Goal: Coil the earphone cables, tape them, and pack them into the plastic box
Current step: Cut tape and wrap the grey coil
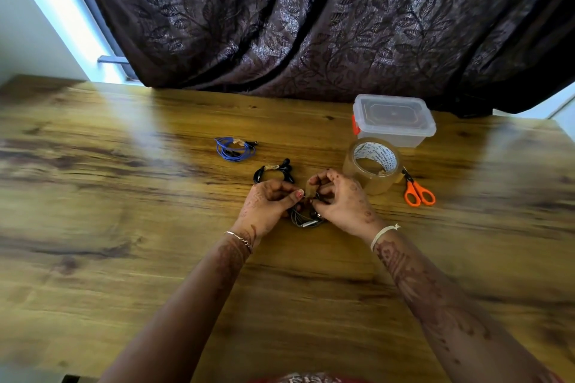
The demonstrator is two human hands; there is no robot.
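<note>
Now left hand (pixel 270 203) and right hand (pixel 339 199) pinch a tape strip (pixel 308 191) on the coil (pixel 306 218) (loop trailing toward the person). Strands look grey-black, with 1 silvery piece.

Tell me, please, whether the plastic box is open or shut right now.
Shut: the clear lid sits flat on the plastic box, covering its whole top. Whether the orange latch is clipped, I cannot tell.
</note>
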